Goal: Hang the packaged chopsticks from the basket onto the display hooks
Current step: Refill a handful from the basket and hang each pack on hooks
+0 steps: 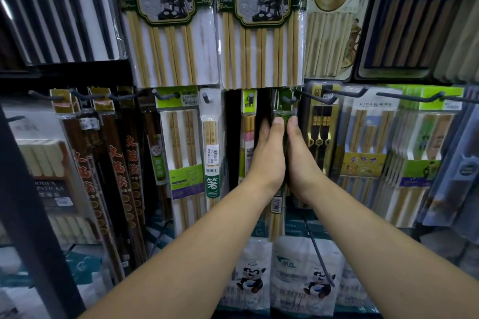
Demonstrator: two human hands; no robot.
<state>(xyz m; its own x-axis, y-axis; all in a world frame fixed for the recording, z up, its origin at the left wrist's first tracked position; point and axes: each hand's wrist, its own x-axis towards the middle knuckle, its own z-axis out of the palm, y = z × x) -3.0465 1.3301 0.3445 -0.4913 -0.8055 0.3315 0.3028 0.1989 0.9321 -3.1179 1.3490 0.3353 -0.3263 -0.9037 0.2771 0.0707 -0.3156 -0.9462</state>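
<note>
Both my hands reach up to one hanging pack of chopsticks with a green header [283, 109], on a display hook [290, 99] in the middle of the rack. My left hand [267, 153] holds its left side, thumb in front and fingers hidden behind. My right hand [302, 155] holds the right side the same way. The pack's lower end with a barcode and pale sticks [276, 215] shows below my wrists. The basket is out of view.
Chopstick packs crowd the rack on all sides: pale ones above [261, 33], dark red ones at left [116, 176], a black and gold pack [320, 127] just right of my hands. Bare hook tips [344, 93] jut forward. Panda-printed bags [303, 280] hang below.
</note>
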